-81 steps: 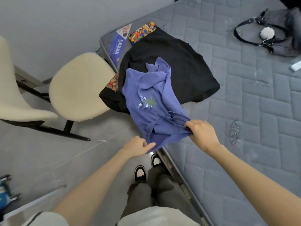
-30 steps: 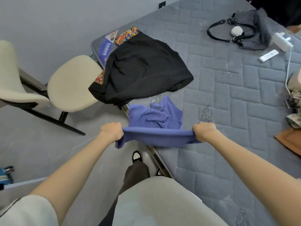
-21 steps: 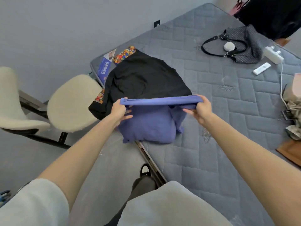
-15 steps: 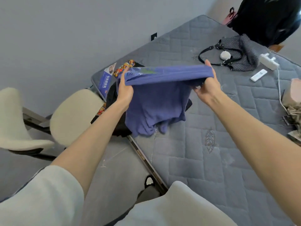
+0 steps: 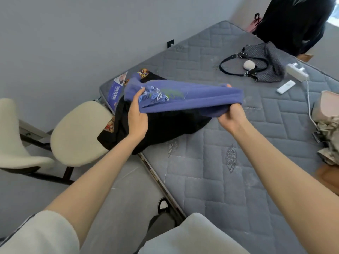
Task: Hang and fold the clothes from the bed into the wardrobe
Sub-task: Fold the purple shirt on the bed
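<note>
A purple shirt point(image 5: 200, 97) with a leaf print is stretched flat in the air between both hands, above the near corner of the bed. My left hand point(image 5: 137, 117) grips its left edge and my right hand point(image 5: 232, 117) grips its right edge. Under the shirt lies a black garment point(image 5: 165, 125) on the grey quilted mattress point(image 5: 211, 180), partly hanging over the bed's corner. A colourful patterned cloth point(image 5: 109, 125) peeks out beneath the black garment.
Two cream chairs point(image 5: 77, 132) stand left of the bed on the grey floor. A dark handbag point(image 5: 260, 63), a white power adapter point(image 5: 297, 71) with cable and a white remote point(image 5: 285, 87) lie at the far end. Crumpled beige fabric point(image 5: 330, 136) sits at the right edge.
The purple shirt was pulled off the black garment, stretched by its hem between both hands, lifted up and swung from hanging down to lying nearly flat in the air.
</note>
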